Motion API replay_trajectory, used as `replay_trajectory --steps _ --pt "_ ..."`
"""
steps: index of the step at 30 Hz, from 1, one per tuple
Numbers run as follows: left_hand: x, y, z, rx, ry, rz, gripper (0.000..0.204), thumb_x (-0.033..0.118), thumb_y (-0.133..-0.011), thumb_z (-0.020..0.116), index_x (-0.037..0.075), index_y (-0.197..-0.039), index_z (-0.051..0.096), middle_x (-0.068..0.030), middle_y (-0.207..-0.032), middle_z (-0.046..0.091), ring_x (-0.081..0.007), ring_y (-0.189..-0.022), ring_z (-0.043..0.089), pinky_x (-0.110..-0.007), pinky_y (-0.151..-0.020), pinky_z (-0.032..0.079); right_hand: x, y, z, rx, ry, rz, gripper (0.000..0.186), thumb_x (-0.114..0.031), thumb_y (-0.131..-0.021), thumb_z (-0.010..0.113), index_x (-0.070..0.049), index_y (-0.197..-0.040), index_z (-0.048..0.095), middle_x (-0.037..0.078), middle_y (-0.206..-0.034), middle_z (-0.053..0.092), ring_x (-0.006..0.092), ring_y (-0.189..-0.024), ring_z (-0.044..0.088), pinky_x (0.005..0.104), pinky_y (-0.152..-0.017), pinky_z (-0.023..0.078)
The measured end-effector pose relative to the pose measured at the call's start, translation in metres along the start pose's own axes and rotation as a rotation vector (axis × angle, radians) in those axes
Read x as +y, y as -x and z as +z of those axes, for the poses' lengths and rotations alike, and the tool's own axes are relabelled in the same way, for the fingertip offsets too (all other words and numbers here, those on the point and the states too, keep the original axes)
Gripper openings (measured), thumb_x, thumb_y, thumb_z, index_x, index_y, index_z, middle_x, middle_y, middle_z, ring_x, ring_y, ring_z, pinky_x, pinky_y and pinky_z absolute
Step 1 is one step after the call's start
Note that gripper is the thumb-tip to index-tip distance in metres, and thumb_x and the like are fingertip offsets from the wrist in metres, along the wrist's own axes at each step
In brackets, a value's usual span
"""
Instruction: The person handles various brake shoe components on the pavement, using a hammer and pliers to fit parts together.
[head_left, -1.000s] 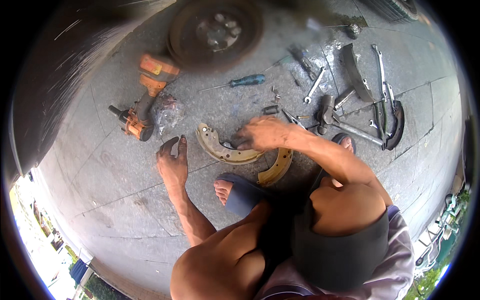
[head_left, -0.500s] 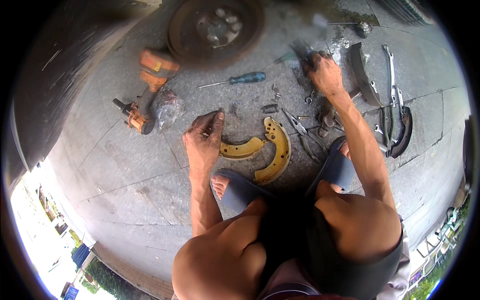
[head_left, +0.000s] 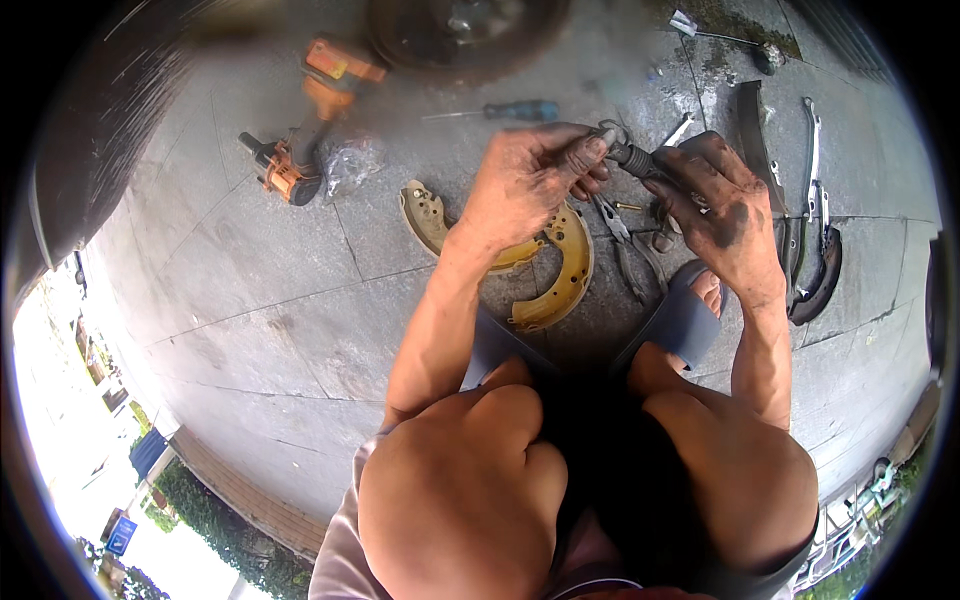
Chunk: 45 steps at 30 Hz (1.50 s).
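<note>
Both my hands are raised over the paved ground and meet at a dark metal part with a ribbed, thread-like section (head_left: pixel 633 158), perhaps a brake adjuster. My right hand (head_left: pixel 722 205) wraps round its darker end. My left hand (head_left: pixel 540 180) pinches the lighter, fork-like end between thumb and fingers. Smudges blacken the fingers of both. Below the hands, yellow brake shoes lie on the ground: one curved shoe (head_left: pixel 563 285) is in full view, and another (head_left: pixel 424 212) is partly hidden behind my left wrist. Open pliers (head_left: pixel 627 245) rest beside them, near a small brass-coloured bolt (head_left: pixel 629 206).
A blue-handled screwdriver (head_left: pixel 521 110) lies beyond my hands, below a blurred round hub (head_left: pixel 465 40). To the left are an orange cordless impact wrench (head_left: pixel 292 180) and a clear plastic bag (head_left: pixel 352 165). Dark brake shoes (head_left: pixel 825 280) and wrenches (head_left: pixel 811 150) lie on the right.
My right hand has come back from the far ground with the dark metal part in it. My left hand has risen from beside the yellow shoes and now grips the part's other end.
</note>
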<state>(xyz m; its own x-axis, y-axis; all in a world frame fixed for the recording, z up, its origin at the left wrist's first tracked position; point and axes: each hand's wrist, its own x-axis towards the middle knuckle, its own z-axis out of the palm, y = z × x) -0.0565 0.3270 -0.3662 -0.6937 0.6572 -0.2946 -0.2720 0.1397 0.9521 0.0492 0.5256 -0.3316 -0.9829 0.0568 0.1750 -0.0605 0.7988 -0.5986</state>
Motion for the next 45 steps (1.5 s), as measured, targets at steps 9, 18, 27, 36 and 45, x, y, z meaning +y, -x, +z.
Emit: replay_trajectory --steps 9,18,27,36,45 --pt "0.005 0.035 0.003 0.13 0.189 -0.142 0.029 0.022 -0.098 0.065 -0.005 -0.09 0.068 -0.0075 -0.074 0.067 -0.0113 -0.06 0.062 -0.024 -0.055 0.051 -0.014 0.004 0.006 -0.222 -0.763 0.582 0.027 -0.006 -0.08 0.08 -0.002 -0.105 0.07 0.0 -0.078 0.064 0.0049 -0.063 0.055 0.0193 -0.052 0.04" --pt "-0.011 0.043 -0.004 0.292 0.365 -0.081 0.034 0.026 -0.099 0.064 -0.005 -0.088 0.067 -0.0105 -0.072 0.066 -0.0146 -0.059 0.063 -0.026 -0.052 0.051 -0.022 0.008 0.024 0.013 -1.065 0.622 0.05 0.006 -0.075 0.079 0.001 -0.123 0.064 0.01 -0.103 0.071 0.0173 -0.09 0.07 0.0234 -0.08 0.056" --pt "-0.018 0.042 0.001 0.318 0.39 -0.017 0.036 0.03 -0.098 0.065 -0.004 -0.085 0.066 -0.0107 -0.071 0.065 -0.0157 -0.056 0.061 -0.027 -0.05 0.05 -0.009 0.019 0.034 0.118 -1.117 0.577 0.046 0.002 -0.081 0.076 0.003 -0.125 0.061 0.015 -0.11 0.071 0.0197 -0.096 0.071 0.0279 -0.085 0.06" --pt "-0.014 0.046 0.002 0.342 0.39 -0.027 0.038 0.028 -0.099 0.063 -0.003 -0.077 0.063 -0.0108 -0.064 0.063 -0.0158 -0.054 0.059 -0.029 -0.052 0.05 -0.019 0.018 0.042 0.134 -1.017 0.527 0.043 0.002 -0.085 0.072 0.004 -0.127 0.059 0.015 -0.11 0.071 0.0163 -0.095 0.07 0.0264 -0.082 0.06" --pt "-0.018 0.047 0.005 0.357 0.467 -0.034 0.036 0.027 -0.099 0.062 -0.003 -0.079 0.063 -0.0107 -0.067 0.062 -0.0167 -0.057 0.059 -0.031 -0.053 0.05 -0.018 0.022 0.047 0.172 -0.998 0.496 0.046 -0.001 -0.087 0.073 0.004 -0.13 0.055 0.013 -0.103 0.071 0.0163 -0.091 0.071 0.0253 -0.078 0.059"
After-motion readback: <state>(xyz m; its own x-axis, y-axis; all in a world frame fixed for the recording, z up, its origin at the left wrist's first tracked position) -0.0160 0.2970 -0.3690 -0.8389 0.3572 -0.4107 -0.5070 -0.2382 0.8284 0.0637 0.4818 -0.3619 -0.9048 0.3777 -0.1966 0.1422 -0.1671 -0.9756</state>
